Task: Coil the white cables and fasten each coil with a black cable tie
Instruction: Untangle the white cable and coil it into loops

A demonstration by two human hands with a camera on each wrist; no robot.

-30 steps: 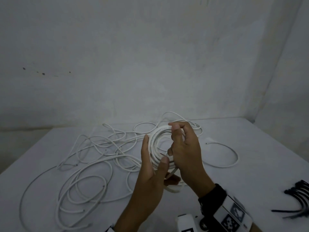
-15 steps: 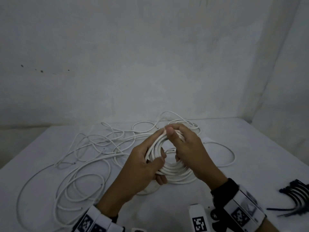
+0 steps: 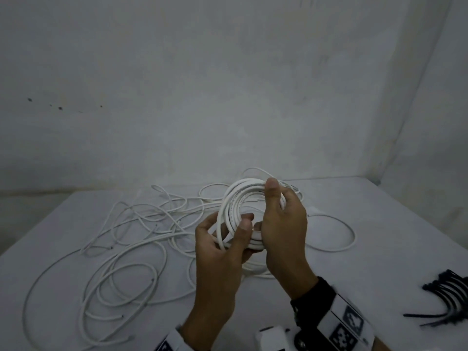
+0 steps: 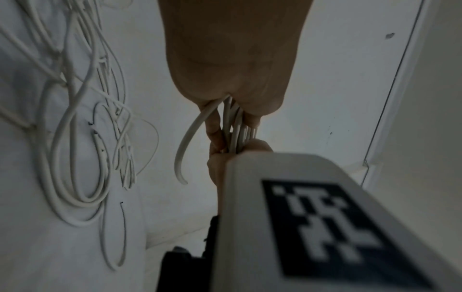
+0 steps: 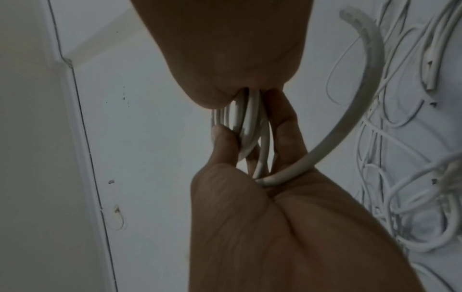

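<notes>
Both hands pinched the coil [image 3: 236, 211] upright; black cable ties [image 3: 448, 297] lay off to the right, nearer the right hand [image 3: 283, 224] (left hand [image 3: 222, 247] could keep holding).

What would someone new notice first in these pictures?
First, the white cable coil held up at the centre by both hands, left hand below, right hand beside it. Next, loose white cables sprawled across the table's left, and black cable ties bunched at its right edge.
</notes>
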